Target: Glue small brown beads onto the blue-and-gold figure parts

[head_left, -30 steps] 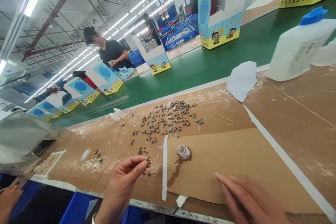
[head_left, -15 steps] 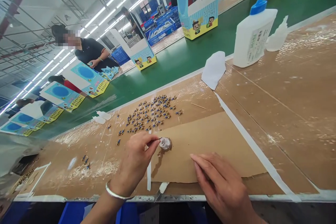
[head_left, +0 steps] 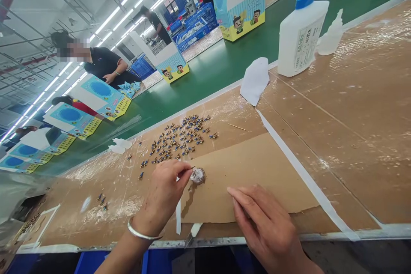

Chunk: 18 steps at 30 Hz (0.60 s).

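My left hand, with a silver bangle on its wrist, pinches something thin and dark, too small to name, at the rim of a small round pot smeared with white. The pot stands on a cardboard sheet. Over the sheet's front part, my right hand has thumb and forefinger pressed together; whatever is between them is hidden or too small to make out. Beyond the pot lie many small blue-and-gold figures in a loose group. Several more figures lie to the left.
A large white glue bottle with a blue cap and a small dropper bottle stand at the right. A knife lies by the front edge. Printed display boxes stand along the green belt. A person works across it.
The view has shifted slightly, so the table things sit a little further left. Both hands keep nearly the same pose, the left still pinching at the pot.
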### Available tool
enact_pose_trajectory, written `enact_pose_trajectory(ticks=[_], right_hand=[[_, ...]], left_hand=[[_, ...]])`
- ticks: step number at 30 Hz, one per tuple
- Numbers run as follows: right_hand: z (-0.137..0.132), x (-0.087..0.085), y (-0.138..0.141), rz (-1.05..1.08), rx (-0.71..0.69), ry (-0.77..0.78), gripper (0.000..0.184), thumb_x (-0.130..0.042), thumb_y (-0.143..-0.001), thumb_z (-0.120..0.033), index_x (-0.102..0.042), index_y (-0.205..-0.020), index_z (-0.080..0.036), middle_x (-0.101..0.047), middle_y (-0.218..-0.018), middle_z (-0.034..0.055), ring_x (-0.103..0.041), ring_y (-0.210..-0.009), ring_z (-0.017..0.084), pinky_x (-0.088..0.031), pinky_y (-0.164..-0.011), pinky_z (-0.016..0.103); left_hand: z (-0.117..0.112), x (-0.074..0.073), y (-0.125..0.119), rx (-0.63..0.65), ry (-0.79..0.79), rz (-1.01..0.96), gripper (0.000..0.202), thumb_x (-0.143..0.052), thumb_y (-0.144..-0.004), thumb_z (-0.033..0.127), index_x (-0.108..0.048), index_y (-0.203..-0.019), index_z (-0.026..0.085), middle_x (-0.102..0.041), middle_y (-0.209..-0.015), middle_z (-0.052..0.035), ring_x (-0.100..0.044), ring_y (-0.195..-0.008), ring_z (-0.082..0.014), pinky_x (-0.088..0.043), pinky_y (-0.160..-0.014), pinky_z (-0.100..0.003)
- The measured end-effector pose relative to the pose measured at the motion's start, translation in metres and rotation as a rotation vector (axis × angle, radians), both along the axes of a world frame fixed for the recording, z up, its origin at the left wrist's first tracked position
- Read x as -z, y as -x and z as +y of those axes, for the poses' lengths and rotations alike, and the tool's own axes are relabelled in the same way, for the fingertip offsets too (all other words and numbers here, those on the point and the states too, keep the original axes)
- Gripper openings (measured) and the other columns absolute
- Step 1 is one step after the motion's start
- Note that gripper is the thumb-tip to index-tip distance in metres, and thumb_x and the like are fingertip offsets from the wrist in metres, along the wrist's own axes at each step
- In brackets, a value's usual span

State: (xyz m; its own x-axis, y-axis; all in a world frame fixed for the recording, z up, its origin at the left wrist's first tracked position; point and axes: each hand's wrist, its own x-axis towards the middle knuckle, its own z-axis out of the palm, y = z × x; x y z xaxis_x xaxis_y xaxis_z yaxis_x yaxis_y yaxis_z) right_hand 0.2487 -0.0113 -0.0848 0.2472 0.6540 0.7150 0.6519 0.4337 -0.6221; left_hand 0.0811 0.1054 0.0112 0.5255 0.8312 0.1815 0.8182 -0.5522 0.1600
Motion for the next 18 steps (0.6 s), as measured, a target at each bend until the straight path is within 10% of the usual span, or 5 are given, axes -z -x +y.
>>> enact_pose_trajectory(ticks=[18], right_hand=[[0.001, -0.003, -0.002, 0.014, 0.003, -0.020, 0.029, -0.053, -0.081, -0.003, -0.058, -0.107, -0.014, -0.061, -0.090, 0.0063, -0.058, -0.084, 0.014, -0.048, -0.079, 0.030]], left_hand=[[-0.014, -0.023, 0.002, -0.130, 0.065, -0.135, 0.012, -0.063, -0.072, 0.032, -0.072, -0.070, 0.026, -0.071, -0.068, 0.0002, -0.063, -0.063, -0.0173, -0.046, -0.062, -0.026]])
